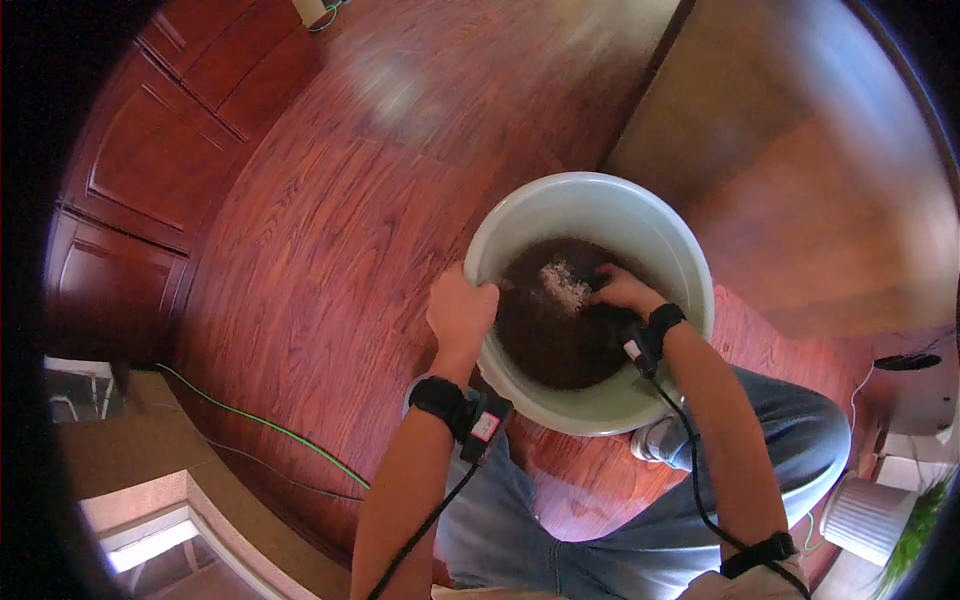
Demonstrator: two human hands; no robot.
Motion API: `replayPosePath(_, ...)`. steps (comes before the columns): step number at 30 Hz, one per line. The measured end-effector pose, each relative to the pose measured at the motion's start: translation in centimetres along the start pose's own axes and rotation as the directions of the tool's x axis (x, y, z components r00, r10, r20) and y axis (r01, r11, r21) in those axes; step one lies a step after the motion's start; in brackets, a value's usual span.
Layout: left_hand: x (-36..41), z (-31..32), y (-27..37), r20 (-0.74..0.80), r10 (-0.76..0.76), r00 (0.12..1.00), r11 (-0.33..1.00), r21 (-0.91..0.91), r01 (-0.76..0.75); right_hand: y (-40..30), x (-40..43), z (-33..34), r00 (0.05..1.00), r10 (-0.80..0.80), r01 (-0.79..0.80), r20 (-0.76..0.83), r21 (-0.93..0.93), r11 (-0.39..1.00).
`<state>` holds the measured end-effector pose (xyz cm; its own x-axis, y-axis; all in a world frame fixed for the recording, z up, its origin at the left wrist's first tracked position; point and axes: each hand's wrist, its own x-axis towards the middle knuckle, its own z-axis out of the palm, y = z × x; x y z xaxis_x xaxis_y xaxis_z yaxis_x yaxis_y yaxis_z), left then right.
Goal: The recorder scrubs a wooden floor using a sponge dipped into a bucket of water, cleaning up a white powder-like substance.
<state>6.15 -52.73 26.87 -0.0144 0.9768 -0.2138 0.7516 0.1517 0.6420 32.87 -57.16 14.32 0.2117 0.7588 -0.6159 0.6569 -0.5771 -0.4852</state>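
A large white round tub [517, 405] stands on the floor before me, with dark soil-like material [559, 352] inside. Its left rim is gripped by my left hand [461, 307], fingers curled over the edge. My right hand [626, 291] reaches into the tub, fingertips down at the dark material. Just left of those fingertips lies a small heap of pale granules [564, 285]. Whether the right fingers pinch anything is hidden. Each wrist wears a black strap with a small cabled device, the left device [486, 426] and the right device [639, 351].
Reddish wood flooring [322, 262] surrounds the tub. Dark red cabinets [142, 157] line the left, and a brown panel [750, 187] rises at upper right. A green cable [262, 422] crosses the floor at left. At lower right is a ribbed white plant pot [866, 517].
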Motion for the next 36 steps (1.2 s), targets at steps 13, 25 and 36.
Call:
replayPosePath(13, 0.5, -0.3, -0.1, 0.022, -0.009, 1.0, 1.0, -0.028, 0.009, 3.0, 3.6, 3.7, 0.979, -0.169, 0.203, -0.114, 0.446, 0.872)
replayPosePath(25, 0.9, -0.3, 0.1, 0.024, 0.002, 1.0, 0.999, -0.049, 0.0, 3.8, 6.3, 5.4, 0.939, -0.279, 0.301, -0.2, 0.09, 0.949)
replayPosePath(36, 1.6, -0.1, -0.2, 0.037, -0.022, 0.999, 0.998, -0.051, 0.023, 1.1, 3.9, 3.6, 0.968, -0.217, 0.251, -0.126, 0.529, 0.811)
